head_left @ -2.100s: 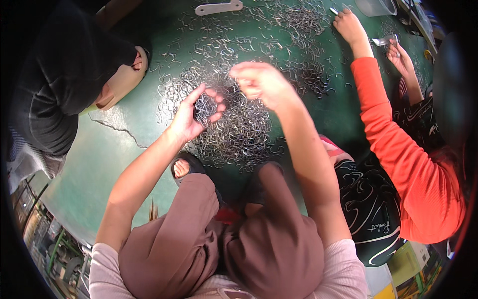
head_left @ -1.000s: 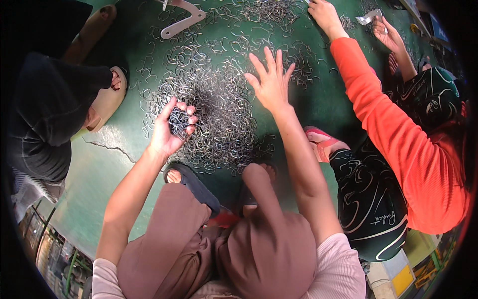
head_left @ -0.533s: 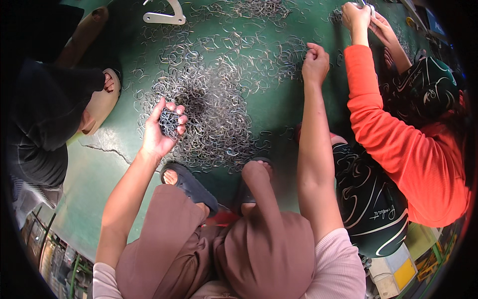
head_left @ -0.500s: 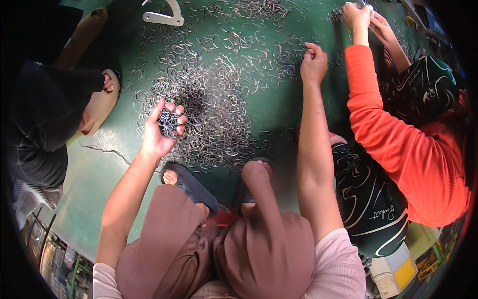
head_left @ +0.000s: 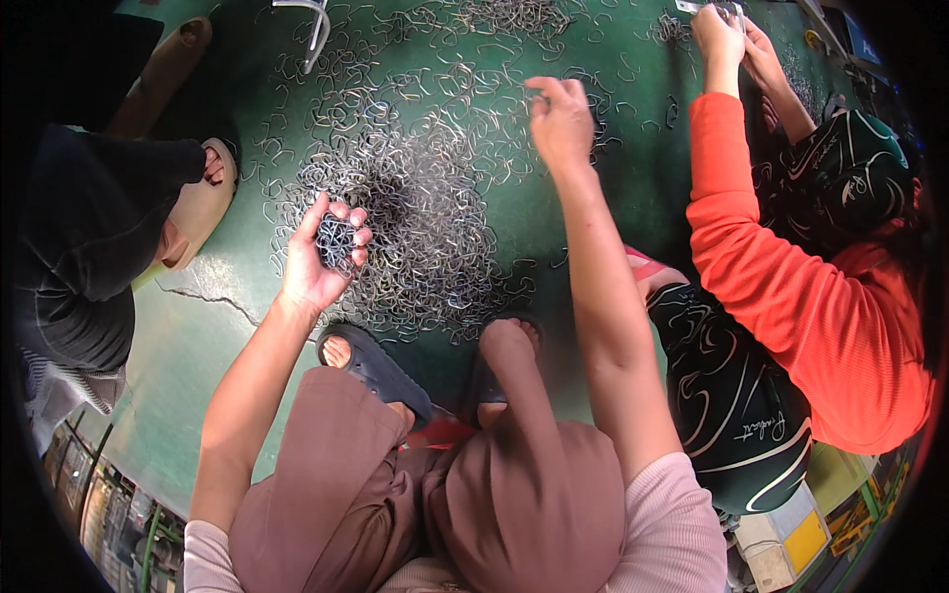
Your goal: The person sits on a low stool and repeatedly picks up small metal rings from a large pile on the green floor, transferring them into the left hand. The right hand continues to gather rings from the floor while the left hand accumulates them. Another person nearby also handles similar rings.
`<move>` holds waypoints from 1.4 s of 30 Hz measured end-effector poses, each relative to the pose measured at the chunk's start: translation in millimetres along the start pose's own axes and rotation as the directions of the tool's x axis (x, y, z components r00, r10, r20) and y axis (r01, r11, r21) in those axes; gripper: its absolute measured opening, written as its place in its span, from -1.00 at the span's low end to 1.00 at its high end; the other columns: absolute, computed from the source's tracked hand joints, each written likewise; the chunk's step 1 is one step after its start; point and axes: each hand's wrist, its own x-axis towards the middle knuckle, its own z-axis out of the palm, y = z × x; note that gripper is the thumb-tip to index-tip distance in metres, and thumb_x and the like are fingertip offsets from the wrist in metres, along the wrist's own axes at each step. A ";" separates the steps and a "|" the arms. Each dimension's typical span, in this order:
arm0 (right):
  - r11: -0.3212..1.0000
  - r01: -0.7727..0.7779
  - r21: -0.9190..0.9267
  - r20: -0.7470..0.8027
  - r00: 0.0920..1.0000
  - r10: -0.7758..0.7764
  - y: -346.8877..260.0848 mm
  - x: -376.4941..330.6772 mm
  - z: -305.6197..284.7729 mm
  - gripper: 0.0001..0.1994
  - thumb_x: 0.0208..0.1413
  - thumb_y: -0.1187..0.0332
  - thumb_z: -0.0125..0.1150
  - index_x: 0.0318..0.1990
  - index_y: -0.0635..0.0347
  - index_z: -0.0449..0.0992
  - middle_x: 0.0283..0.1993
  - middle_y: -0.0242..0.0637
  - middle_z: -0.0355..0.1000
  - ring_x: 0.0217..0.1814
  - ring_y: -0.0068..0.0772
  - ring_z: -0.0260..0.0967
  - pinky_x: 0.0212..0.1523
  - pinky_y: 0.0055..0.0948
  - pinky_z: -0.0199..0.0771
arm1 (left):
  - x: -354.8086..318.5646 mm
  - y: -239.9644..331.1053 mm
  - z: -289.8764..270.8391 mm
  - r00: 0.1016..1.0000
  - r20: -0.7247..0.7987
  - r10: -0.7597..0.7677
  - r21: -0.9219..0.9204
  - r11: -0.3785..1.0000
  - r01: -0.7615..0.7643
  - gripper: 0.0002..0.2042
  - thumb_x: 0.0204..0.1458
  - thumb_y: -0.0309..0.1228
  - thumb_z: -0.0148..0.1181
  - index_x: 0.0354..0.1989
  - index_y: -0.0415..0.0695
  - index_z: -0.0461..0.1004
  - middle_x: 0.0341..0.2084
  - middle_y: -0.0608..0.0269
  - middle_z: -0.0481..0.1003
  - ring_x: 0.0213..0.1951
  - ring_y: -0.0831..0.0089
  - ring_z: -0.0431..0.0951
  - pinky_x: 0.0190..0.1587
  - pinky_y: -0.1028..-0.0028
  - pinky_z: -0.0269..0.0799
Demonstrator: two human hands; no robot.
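My left hand [head_left: 321, 259] is turned palm up at the left edge of a pile of bent metal wire hooks [head_left: 435, 247]. Its fingers curl round a dense clump of wire hooks [head_left: 337, 242], which rests in the palm. Farther off and to the right, my right hand [head_left: 563, 124] hovers back-up over thinly scattered hooks. Its forefinger stretches out to the left and stands apart from the thumb; nothing shows between them. The pile spreads over the green floor between and beyond my feet, thickest in the middle.
A co-worker in an orange sleeve [head_left: 761, 267] sits close on my right, both hands busy with a metal piece [head_left: 727, 12]. At the left is another person's sandalled foot [head_left: 203, 208]. A second heap of hooks [head_left: 519, 14] and a pale metal bracket [head_left: 316, 35] lie at the far side.
My right hand has swung left and slightly farther away, and its fingers have spread. My left hand stays put with its clump. The far bracket has moved and turned.
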 end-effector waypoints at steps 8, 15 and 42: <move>0.981 0.192 -0.030 0.066 0.980 -0.190 -36.3 -27.5 20.5 -0.66 -0.17 0.51 0.12 -0.17 -0.06 0.50 -0.27 -0.32 0.29 -0.18 -0.25 0.29 -0.21 -0.27 0.32 | 2.1 -1.2 1.3 1.000 0.003 -0.005 -0.015 1.000 0.005 -0.74 0.15 -0.14 -0.09 -0.48 -0.02 0.26 -0.48 0.33 0.24 -0.47 0.52 0.24 -0.57 0.63 0.26; 0.976 0.214 -0.050 -0.132 0.967 -0.219 -29.8 -38.3 13.4 -0.64 -0.13 0.43 0.16 -0.09 0.00 0.42 0.00 -0.22 0.23 0.18 -0.08 0.06 0.10 -0.08 0.08 | 2.5 -0.4 -2.1 1.000 0.012 -0.007 -0.044 0.999 0.007 -0.76 0.14 -0.16 -0.07 -0.48 -0.01 0.27 -0.48 0.34 0.23 -0.48 0.51 0.24 -0.57 0.63 0.27; 0.948 0.300 -0.107 0.182 0.943 -0.278 -38.5 -112.6 4.0 -0.53 0.09 0.10 0.00 0.17 -0.08 0.24 0.31 -0.26 0.00 0.41 -0.16 -0.26 0.24 0.31 -0.43 | -4.3 -4.0 -1.0 0.999 0.049 0.009 -0.025 1.000 -0.008 -0.75 0.14 -0.15 -0.06 -0.48 -0.02 0.25 -0.47 0.32 0.24 -0.47 0.51 0.24 -0.57 0.62 0.25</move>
